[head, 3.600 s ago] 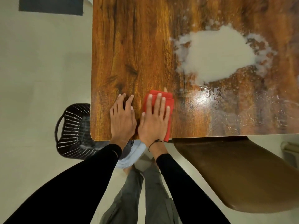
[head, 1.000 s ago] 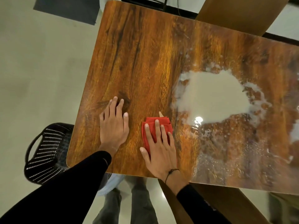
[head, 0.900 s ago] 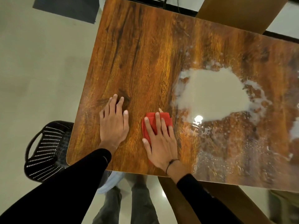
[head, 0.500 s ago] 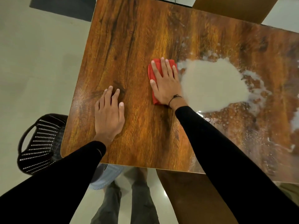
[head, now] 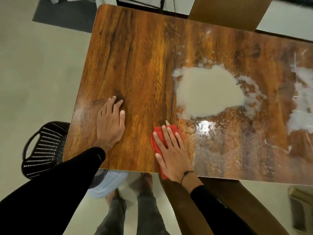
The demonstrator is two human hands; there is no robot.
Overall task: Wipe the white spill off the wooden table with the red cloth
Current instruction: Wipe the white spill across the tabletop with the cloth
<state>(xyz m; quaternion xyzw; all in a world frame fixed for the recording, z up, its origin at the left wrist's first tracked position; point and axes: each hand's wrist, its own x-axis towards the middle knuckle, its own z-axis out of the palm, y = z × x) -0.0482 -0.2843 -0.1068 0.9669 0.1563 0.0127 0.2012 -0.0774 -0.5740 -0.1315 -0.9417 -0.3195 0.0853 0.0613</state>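
A large white spill (head: 208, 92) lies on the wooden table (head: 135, 56), right of centre, with thinner white smears (head: 301, 106) near the right edge and a wet sheen in front of it. My right hand (head: 172, 151) presses flat, fingers straight, on the folded red cloth (head: 156, 141) at the table's near edge, just left of the wet patch. The cloth's lower corner hangs over the edge. My left hand (head: 111, 122) rests flat on dry wood to the left.
A black perforated basket (head: 42, 150) stands on the floor by the table's near-left corner. A brown chair seat (head: 220, 200) sits under the near edge; another chair back (head: 225, 12) is at the far side. A dark mat (head: 64, 14) lies far left.
My right hand has pulled the red cloth back from the spill's left edge toward the table's near edge. My left hand stays flat in place.
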